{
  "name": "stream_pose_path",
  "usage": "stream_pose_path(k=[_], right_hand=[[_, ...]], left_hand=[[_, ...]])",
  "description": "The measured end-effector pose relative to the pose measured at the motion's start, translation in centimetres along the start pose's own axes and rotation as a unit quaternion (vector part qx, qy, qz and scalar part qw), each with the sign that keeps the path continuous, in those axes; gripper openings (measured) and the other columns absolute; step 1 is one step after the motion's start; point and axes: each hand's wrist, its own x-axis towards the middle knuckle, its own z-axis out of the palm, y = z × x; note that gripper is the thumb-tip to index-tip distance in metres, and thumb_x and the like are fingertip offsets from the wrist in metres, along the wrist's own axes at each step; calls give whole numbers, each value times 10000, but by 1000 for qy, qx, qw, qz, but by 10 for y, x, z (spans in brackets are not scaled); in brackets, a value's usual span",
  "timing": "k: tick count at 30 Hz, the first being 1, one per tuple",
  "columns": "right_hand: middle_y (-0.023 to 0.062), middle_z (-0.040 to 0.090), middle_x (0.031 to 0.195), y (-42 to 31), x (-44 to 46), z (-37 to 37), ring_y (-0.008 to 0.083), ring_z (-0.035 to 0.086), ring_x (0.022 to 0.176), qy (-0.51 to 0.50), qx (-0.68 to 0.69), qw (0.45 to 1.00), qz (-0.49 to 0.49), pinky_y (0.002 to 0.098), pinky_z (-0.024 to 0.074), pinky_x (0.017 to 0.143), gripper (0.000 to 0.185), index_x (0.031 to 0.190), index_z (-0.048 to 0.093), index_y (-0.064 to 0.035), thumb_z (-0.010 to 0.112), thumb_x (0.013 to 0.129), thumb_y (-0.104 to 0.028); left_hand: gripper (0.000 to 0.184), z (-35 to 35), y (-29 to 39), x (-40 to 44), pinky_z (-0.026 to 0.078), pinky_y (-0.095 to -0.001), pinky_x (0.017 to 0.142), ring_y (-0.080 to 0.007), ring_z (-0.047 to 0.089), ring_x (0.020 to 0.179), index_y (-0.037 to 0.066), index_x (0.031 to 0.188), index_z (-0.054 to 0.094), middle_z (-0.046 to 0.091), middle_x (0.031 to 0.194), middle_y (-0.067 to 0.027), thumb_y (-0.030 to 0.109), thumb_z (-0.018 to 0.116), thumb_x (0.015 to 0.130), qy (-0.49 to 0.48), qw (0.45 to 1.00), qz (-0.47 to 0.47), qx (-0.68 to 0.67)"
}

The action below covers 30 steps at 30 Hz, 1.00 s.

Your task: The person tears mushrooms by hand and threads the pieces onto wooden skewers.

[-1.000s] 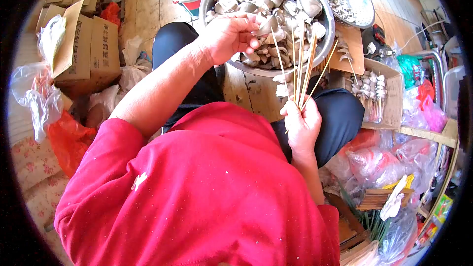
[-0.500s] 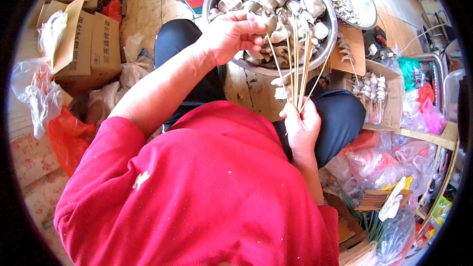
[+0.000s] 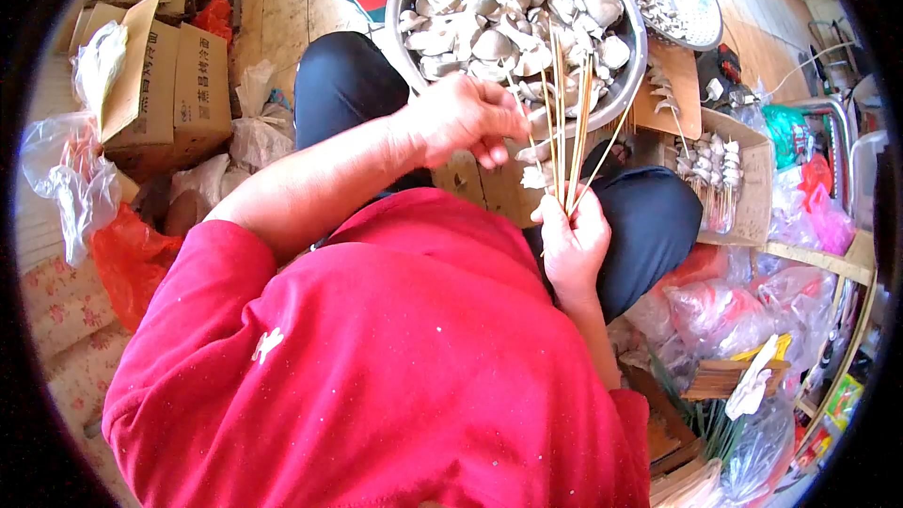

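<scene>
Gripping wooden skewers (image 3: 578, 143), the right hand (image 3: 574, 237) sits near a metal basin (image 3: 393, 23) of mushrooms (image 3: 491, 44); the left hand (image 3: 459, 122) curls beside the skewers, its grip unclear. A cardboard box (image 3: 752, 196) holds loaded sticks (image 3: 730, 166).

You've got thin tan skewers (image 3: 580, 122) fanned out, tips up, just R of ctr. Pale-grey mushroom pcs (image 3: 536, 176) sit threaded low on your leftmost one. Loose grey mushrooms (image 3: 493, 45) lie heaped, upper ctr.

Remotely, I see grey cap-shaped mushrooms (image 3: 496, 45) inside the rim of a round silver metal basin (image 3: 637, 66), straw-yellow wooden skewers (image 3: 580, 122), and pink-flowered cream cloth (image 3: 64, 306).
</scene>
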Motion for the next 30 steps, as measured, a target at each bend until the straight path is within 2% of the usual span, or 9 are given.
stream_pose_path(k=[8, 11, 13, 14, 19, 22, 23, 25, 30], right_hand=[[16, 586, 709, -7, 4, -7, 48, 489, 561, 45, 29, 999, -10, 186, 387, 504, 80, 952, 547, -15, 556, 877, -41], [10, 581, 694, -8, 6, -9, 15, 407, 493, 65, 83, 994, -10, 170, 299, 425, 56, 936, 546, -44, 548, 880, -44], [9, 580, 688, -8, 7, -9, 15, 410, 492, 60, 90, 994, -16, 170, 301, 428, 58, 936, 546, -51, 551, 879, -41], [9, 581, 685, -9, 7, -8, 16, 411, 492, 60, 99, 993, -13, 169, 298, 427, 50, 927, 547, -57, 552, 879, -43], [8, 582, 685, -7, 4, -12, 17, 423, 503, 57, 91, 994, -13, 168, 310, 438, 51, 930, 548, -52, 553, 880, -46], [8, 584, 690, -6, 3, -11, 26, 454, 529, 38, 62, 997, -11, 167, 337, 457, 67, 945, 547, -42, 557, 879, -49], [9, 584, 694, -5, 2, -11, 32, 471, 546, 30, 45, 999, -9, 168, 352, 467, 79, 955, 547, -36, 560, 879, -52], [15, 587, 710, -5, 1, -10, 50, 507, 591, 18, 57, 998, 6, 177, 392, 511, 99, 968, 544, -20, 564, 876, -48], [22, 582, 725, -3, 0, -7, 68, 532, 633, -2, 47, 999, 6, 195, 429, 582, 100, 966, 537, 1, 559, 874, -34]], left_hand=[[208, 0, 4, 6, 485, -226, 526, -83, 582, 559, 33, 978, 625, 628, 763, -5, 170, 663, 827, 62, 982, 135, 115], [222, -8, 10, 24, 505, -282, 579, -132, 614, 643, 52, 993, 630, 629, 810, -30, 156, 648, 798, 120, 885, 263, 366], [225, -7, 8, 35, 513, -363, 661, -235, 617, 765, 88, 969, 644, 605, 865, -80, 135, 620, 751, 143, 686, 399, 592], [207, -6, 6, 39, 497, -415, 719, -315, 584, 847, 107, 928, 647, 573, 899, -116, 143, 593, 732, 133, 694, 320, 631], [164, -12, 15, 34, 499, -391, 710, -280, 605, 827, 79, 882, 637, 585, 846, -113, 155, 603, 742, 111, 702, 343, 614], [156, -19, 25, 28, 511, -294, 572, -155, 625, 627, 36, 873, 604, 660, 860, -94, 186, 593, 834, 92, 909, 191, 358], [156, -20, 25, 27, 511, -294, 572, -155, 625, 627, 36, 873, 604, 660, 860, -94, 186, 593, 834, 94, 909, 190, 358], [145, -25, 26, 24, 501, -263, 516, -137, 603, 559, 52, 939, 582, 664, 876, -101, 170, 578, 854, 47, 995, 85, 13], [90, -31, 13, 26, 533, -296, 563, -142, 599, 556, 63, 888, 542, 632, 747, -80, 131, 565, 834, 14, 980, 94, -175]])
